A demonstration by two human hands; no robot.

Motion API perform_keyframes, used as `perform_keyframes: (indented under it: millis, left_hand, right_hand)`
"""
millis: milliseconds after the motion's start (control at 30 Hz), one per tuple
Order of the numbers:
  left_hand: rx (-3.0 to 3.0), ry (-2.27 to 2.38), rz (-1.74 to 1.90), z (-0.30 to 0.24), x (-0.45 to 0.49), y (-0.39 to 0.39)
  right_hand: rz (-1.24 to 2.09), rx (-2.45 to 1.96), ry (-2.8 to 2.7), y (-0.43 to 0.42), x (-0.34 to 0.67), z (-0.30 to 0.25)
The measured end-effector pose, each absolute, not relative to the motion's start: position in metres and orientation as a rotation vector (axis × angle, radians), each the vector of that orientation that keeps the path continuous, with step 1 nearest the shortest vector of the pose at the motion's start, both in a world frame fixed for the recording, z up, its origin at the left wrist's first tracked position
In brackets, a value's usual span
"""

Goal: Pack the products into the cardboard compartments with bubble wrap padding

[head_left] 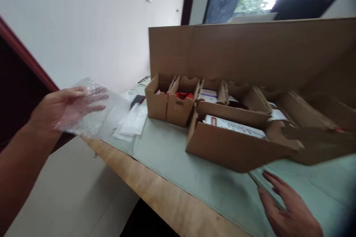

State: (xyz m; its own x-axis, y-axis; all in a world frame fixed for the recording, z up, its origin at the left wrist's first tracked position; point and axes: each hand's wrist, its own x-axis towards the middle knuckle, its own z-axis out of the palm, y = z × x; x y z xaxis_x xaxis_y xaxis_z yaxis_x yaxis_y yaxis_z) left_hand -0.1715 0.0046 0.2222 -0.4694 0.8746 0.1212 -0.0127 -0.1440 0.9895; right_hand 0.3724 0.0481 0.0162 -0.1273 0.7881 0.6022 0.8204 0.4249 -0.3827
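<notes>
My left hand [75, 103] is raised past the table's left edge, holding a clear bubble-wrap bag [102, 118]; its stretched fingers show through the plastic. At the lower right, my right hand [289, 207] is curled around a thin, flat, pale-green thing with a brownish edge [264, 187], whose kind I cannot make out. Just beyond that hand stands an open cardboard bin [222, 146] with a white printed carton [235, 126] lying in it. More clear bubble-wrap bags [132, 120] lie flat on the table, between my left hand and the bins.
A row of cardboard bins [157, 105] holds red and white items. Behind them rises a tall cardboard panel [244, 52]. A dark phone-like object [137, 100] lies beside the bags. Pale-green cloth covers the table [164, 152], with its wooden edge [155, 181] bare towards me.
</notes>
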Motion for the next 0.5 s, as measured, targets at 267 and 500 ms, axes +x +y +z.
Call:
perform_keyframes:
  millis: [267,500]
  left_hand:
    - [0.549,1.21,1.644,0.153,0.019,-0.047]
    - [0.346,0.82,1.406,0.089,0.095,-0.082]
  right_hand:
    - [0.079,-0.817,-2.189,-0.057,0.236,0.063]
    - [0.03,-0.916,-1.862,-0.046,0.246,0.034]
